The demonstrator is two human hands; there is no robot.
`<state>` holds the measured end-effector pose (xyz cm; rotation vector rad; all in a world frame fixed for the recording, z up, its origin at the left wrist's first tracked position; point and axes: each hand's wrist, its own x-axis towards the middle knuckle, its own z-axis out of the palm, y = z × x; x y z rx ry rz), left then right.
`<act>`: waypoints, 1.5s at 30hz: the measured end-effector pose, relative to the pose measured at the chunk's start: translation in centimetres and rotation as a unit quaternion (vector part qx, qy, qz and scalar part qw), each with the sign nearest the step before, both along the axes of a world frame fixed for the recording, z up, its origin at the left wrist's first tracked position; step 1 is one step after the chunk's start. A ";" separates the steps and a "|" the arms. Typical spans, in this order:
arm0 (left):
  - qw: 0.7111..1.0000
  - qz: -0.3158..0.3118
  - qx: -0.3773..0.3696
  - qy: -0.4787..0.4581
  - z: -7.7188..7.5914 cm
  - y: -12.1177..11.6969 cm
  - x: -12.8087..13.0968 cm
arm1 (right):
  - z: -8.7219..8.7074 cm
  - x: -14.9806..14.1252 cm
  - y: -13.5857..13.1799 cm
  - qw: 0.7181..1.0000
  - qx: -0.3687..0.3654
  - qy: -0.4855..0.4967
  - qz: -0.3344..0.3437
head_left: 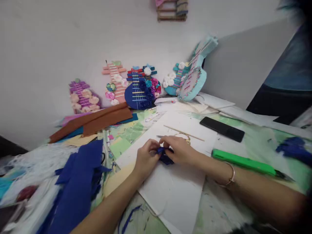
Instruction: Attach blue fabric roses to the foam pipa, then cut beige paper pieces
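Over the white sheet [170,185], both of my hands pinch a small, crumpled dark blue piece [167,158] of thin paper or cloth. My left hand [147,156] is closed on its left side, thumb and fingers together. My right hand [179,150] is closed on the upper right side, and its fingers cover part of the piece. Scissors with gold handles [188,140] lie just behind my right hand, which partly hides them. Farther back on the sheet rests a thin wooden stick [195,137].
A black phone [222,129] and a green box cutter [243,162] lie to the right. Blue material [75,191] is piled at left, brown strips [104,122] behind it. Several decorated guitar shapes, one of them blue [133,94], lean along the wall. Blue scraps [294,149] sit far right.
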<state>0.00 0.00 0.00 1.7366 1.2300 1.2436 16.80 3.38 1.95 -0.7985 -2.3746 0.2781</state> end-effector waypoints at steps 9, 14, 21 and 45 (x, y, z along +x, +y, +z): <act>0.995 0.068 0.067 0.033 0.0 0.1 0.5 | -0.4 -0.4 -0.7 0.997 0.049 -0.020 -0.047; 0.992 0.098 0.075 0.011 0.2 -0.5 1.1 | -0.4 -1.1 -1.5 0.980 0.186 -0.055 -0.043; 0.995 0.071 0.068 -0.031 0.0 -0.4 1.2 | -0.2 -0.8 -1.3 0.994 0.102 0.017 -0.045; 0.997 0.064 0.044 -0.015 0.1 -0.2 0.9 | 0.2 -0.7 -1.0 0.979 -0.131 0.148 -0.048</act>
